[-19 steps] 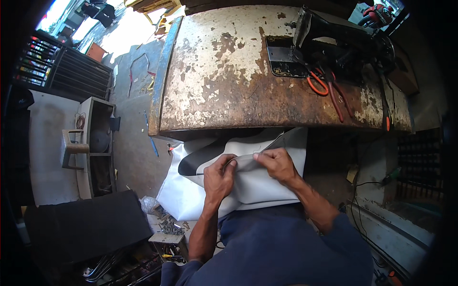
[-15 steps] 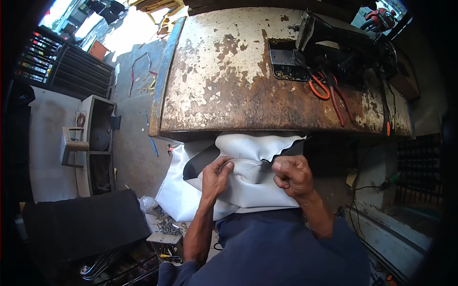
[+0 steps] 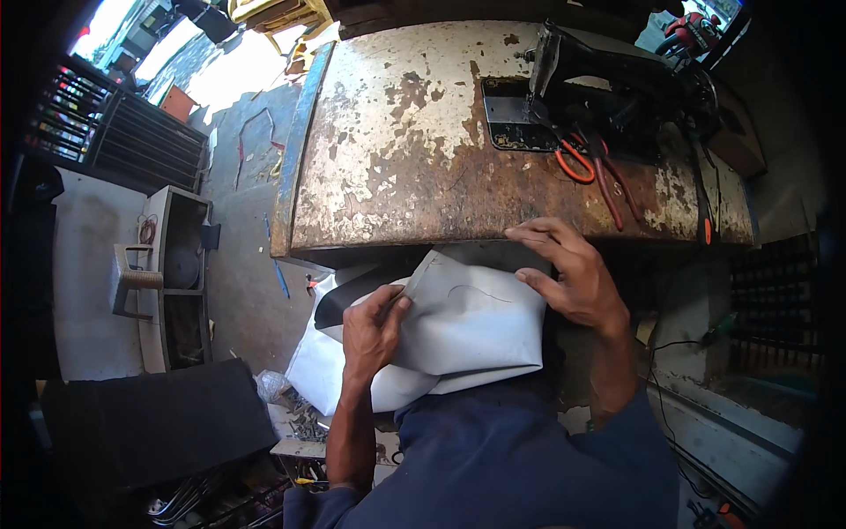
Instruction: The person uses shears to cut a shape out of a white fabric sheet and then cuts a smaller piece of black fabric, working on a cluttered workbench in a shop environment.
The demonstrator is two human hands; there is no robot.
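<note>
A large white sheet (image 3: pixel 480 326), looking like synthetic leather with a dark reverse side, lies bunched over my lap against the table's front edge. My left hand (image 3: pixel 374 333) pinches the sheet's edge between thumb and fingers, where a folded strip runs up toward the table. On the white surface lies a thin curved dark thread. My right hand (image 3: pixel 577 278) is open above the sheet's right side, fingers stretched toward the table edge and thumb apart. Nothing shows in it.
The worn wooden table (image 3: pixel 388 189) spans ahead. On it stand a black sewing machine (image 3: pixel 617 93), orange-handled scissors (image 3: pixel 575 166) and a red-handled plier-like tool (image 3: pixel 608 189). A dark box-like surface (image 3: pixel 159 414) is at lower left. A stool (image 3: pixel 132 280) stands further left.
My right hand has opened from a closed grip and moved up and right. My left hand has shifted slightly left and down, still pinching the sheet, whose edge now folds upward.
</note>
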